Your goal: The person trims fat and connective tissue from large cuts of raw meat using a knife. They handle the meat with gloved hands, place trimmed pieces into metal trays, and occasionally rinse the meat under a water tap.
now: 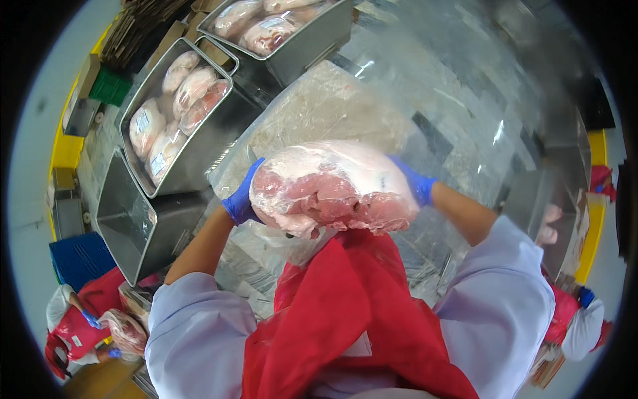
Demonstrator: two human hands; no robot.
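A large raw ham (332, 189), pale fat on its far side and pink cut flesh toward me, is held up in front of my red apron. My left hand (244, 197), in a blue glove, grips its left end. Around the right end is my right hand (417, 184), gloved in blue too; part of its fingers is hidden behind the meat. Beyond and below the ham spreads a clear plastic sheet or bag (325, 93). More crumpled clear plastic (300, 247) shows just under the ham, near my apron.
At the left, a metal bin (206, 143) holds several bagged pieces of meat; another such bin (309, 50) stands farther back. A third metal bin (123, 216) is nearer me. Co-workers in red aprons appear at the lower left (83, 319) and right edge (565, 312). Stacked cardboard (139, 26) lies far left.
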